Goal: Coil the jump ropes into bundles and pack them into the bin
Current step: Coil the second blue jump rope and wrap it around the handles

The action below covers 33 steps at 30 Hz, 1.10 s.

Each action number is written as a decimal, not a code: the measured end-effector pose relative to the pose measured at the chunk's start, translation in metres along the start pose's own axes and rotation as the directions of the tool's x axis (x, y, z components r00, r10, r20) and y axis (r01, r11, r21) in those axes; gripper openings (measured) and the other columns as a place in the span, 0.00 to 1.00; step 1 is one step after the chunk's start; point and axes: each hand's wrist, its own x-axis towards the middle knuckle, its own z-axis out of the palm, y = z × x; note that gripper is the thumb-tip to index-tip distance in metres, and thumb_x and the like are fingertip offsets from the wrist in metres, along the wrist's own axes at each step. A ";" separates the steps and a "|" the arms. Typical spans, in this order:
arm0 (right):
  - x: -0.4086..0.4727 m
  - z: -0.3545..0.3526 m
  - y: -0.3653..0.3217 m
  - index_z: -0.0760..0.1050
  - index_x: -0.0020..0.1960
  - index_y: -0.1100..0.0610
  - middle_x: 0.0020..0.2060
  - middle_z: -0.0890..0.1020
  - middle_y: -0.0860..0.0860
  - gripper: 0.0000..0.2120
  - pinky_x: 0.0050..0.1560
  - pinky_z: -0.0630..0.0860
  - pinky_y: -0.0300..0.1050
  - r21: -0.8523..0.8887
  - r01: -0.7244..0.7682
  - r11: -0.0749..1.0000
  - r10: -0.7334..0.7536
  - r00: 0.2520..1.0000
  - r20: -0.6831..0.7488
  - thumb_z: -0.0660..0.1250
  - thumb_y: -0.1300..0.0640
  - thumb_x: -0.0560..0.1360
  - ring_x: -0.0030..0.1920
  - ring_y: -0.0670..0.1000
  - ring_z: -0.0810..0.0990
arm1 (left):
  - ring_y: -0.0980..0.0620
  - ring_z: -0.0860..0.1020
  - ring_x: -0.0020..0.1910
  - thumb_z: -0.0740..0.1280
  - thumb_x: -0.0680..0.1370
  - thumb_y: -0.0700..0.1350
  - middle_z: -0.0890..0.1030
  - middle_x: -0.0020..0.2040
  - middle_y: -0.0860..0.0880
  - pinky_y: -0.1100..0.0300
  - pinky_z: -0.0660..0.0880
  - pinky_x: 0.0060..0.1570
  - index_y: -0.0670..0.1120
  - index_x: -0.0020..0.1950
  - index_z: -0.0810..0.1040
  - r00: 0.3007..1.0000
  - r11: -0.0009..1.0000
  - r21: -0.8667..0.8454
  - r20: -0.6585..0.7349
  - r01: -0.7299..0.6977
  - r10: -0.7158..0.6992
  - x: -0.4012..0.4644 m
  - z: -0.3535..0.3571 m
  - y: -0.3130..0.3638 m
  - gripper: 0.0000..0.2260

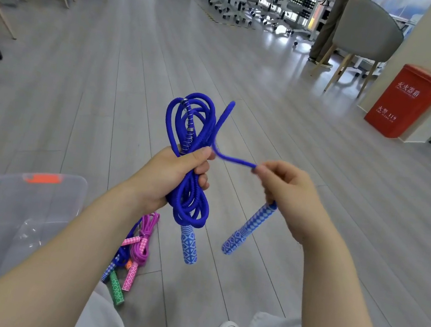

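The left hand (pixel 174 176) gripped the blue jump rope (pixel 194 159) round the middle of its coiled bundle, fingers and thumb curled about the strands; the bundle stood roughly upright in the air above the floor (pixel 107 86), its long axis running from the loops at the top, which fanned away from the person, down to the loops below the fist; one blue patterned handle (pixel 189 245) hung under the bundle, pointing down and slightly right. From the top of the fist a free length of rope ran nearly level to the right hand (pixel 286 193), whose thumb and forefinger pinched it; the second handle (pixel 249 228) slanted down and to the left from beneath that hand, its free end lowest. On the floor near the person's left knee lay a heap of other ropes (pixel 135 253), pink, blue and green handles among them; just left of the heap stood the clear plastic bin (pixel 12 214) with an orange latch; a red box (pixel 406 102) stood by the wall at far right.
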 end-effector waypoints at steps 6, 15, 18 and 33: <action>0.010 -0.021 0.014 0.81 0.37 0.54 0.31 0.71 0.51 0.09 0.33 0.63 0.45 -0.054 -0.214 0.975 0.193 0.947 -0.258 0.67 0.55 0.75 0.30 0.50 0.65 | 0.52 0.71 0.28 0.61 0.81 0.43 0.68 0.29 0.51 0.56 0.76 0.38 0.44 0.45 0.78 0.964 1.000 0.008 0.264 -0.015 0.012 -0.013 -0.001 0.008 0.09; 0.011 -0.016 0.023 0.82 0.39 0.57 0.33 0.74 0.53 0.10 0.37 0.67 0.46 -0.433 -0.272 0.859 0.302 0.953 0.002 0.69 0.51 0.74 0.33 0.52 0.68 | 0.50 0.74 0.32 0.65 0.79 0.42 0.74 0.30 0.49 0.59 0.76 0.41 0.39 0.44 0.75 0.441 0.650 0.760 0.587 -0.010 -0.679 -0.052 0.033 -0.014 0.08; 0.004 -0.007 0.009 0.81 0.38 0.54 0.31 0.75 0.48 0.11 0.35 0.67 0.43 -0.426 -0.190 0.885 0.228 0.973 0.040 0.69 0.48 0.74 0.31 0.49 0.70 | 0.49 0.75 0.34 0.64 0.79 0.49 0.78 0.36 0.47 0.56 0.74 0.41 0.45 0.45 0.75 0.493 0.240 0.939 0.334 -0.246 -0.803 -0.050 0.038 -0.043 0.09; -0.012 0.001 -0.016 0.82 0.42 0.53 0.30 0.75 0.48 0.09 0.32 0.67 0.38 -0.139 -0.136 0.981 0.111 0.978 -0.175 0.67 0.52 0.77 0.28 0.45 0.69 | 0.49 0.76 0.45 0.61 0.80 0.52 0.80 0.49 0.49 0.57 0.70 0.42 0.49 0.56 0.73 0.907 -0.085 0.964 0.205 -0.252 -0.369 -0.024 0.030 -0.074 0.09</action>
